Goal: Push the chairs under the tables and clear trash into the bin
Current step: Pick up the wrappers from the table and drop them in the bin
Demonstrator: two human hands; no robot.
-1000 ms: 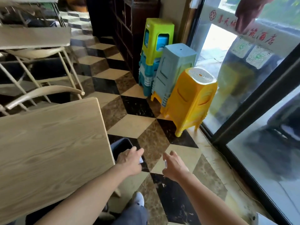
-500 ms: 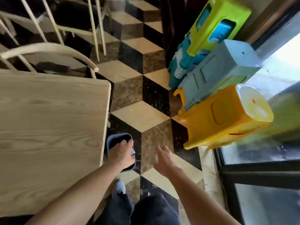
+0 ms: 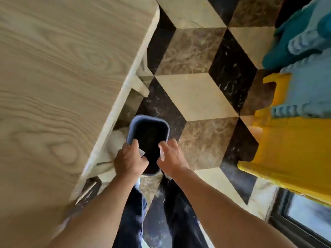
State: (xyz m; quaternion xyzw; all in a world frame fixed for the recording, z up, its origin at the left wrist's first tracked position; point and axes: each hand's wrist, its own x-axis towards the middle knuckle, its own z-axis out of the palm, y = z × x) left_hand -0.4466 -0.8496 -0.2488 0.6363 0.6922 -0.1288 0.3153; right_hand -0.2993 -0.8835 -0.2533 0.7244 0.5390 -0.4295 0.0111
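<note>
Our left hand (image 3: 130,161) curls round a white scrap (image 3: 142,152); our right hand (image 3: 172,156) pinches a second scrap (image 3: 161,155). Both hover over the open bin (image 3: 149,118), which stands on the floor (image 3: 197,97) just beside the table (image 3: 53,77), with a yellow stool (image 3: 295,149) well right.

Floor (image 3: 195,97): polished marble tiles in a cube pattern of cream, brown and black, with glare on the cream ones. Left side is a light wood-grain table (image 3: 62,77) with a rounded corner and a pale leg (image 3: 141,86) under the edge. Right side has plastic stools packed close together: yellow stool (image 3: 290,151), grey-blue stool (image 3: 308,83), teal stool (image 3: 286,49) furthest back. Bottom right is a glass pane (image 3: 308,215) in a dark frame (image 3: 286,228), daylight coming through. Edges are blurred.
</note>
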